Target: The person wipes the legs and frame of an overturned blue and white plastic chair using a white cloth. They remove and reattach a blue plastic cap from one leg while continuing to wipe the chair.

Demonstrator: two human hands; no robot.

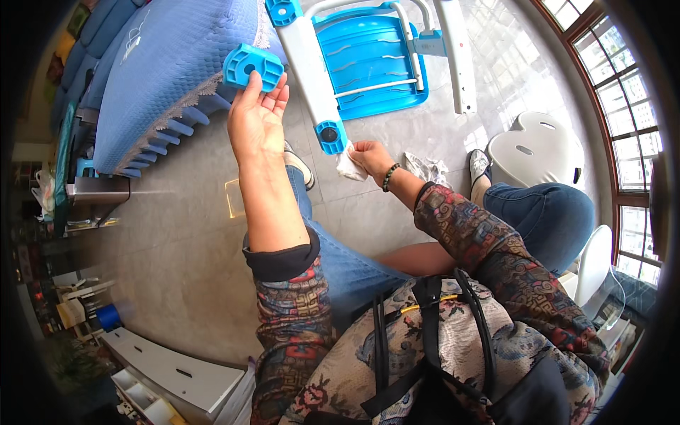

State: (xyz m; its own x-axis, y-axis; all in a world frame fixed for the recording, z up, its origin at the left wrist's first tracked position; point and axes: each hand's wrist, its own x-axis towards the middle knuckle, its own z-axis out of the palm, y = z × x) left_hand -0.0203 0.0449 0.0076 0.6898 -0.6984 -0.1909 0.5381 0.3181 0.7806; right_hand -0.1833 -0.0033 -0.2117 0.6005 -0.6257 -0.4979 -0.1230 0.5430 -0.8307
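Observation:
A blue plastic fitting (254, 68) with a round hole and ribbed recesses is held up in my left hand (258, 119), its thumb over the lower edge. My right hand (370, 159) pinches a crumpled white wipe (351, 166) just below the blue end cap (330, 137) of a white leg (311, 69). Whether the wipe touches the cap I cannot tell. That leg belongs to a piece of furniture lying on the floor. Beside it is a blue plastic seat or backrest panel (366, 64) with white tubes across it.
A second white leg (458, 64) lies further right. Crumpled white tissue (427, 169) rests on the grey tile floor (180, 255) behind my right wrist. To the right stands a white plastic stool (536, 151) near windows. A table under a blue quilted cloth (170, 69) is at left.

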